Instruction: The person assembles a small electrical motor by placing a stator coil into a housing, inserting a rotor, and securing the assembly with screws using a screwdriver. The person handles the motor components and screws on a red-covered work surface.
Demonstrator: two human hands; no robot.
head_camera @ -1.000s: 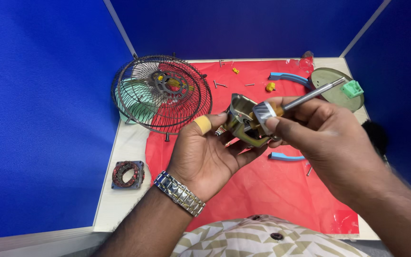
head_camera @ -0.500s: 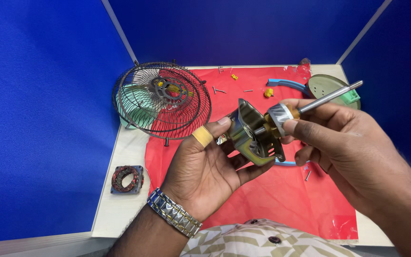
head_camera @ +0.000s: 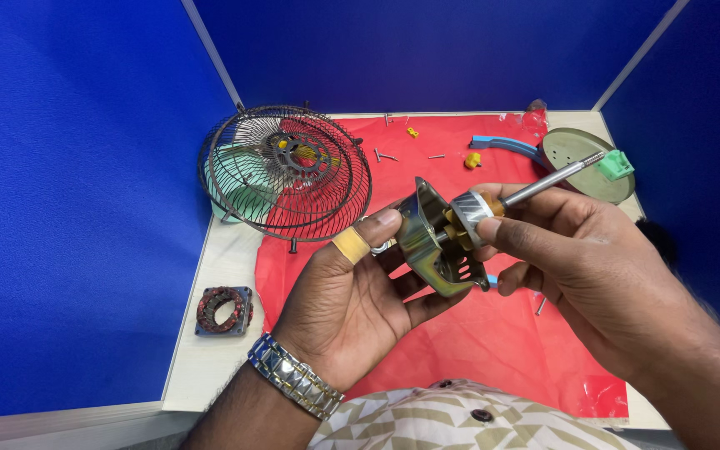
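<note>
Fingers of both hands grip a brassy motor bracket [head_camera: 427, 246] and its silver shafted rotor [head_camera: 470, 210]

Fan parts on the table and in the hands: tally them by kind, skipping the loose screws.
Wire fan guard: 1
Motor housing: 1
Rotor with shaft: 1
Copper-wound stator: 1
Round green base: 1
Blue curved piece: 1
Total: 6

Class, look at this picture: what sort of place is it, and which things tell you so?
Probably a small repair or assembly bench: blue partition walls enclose a table with a red mat, a wire fan cage and loose screws.
</note>
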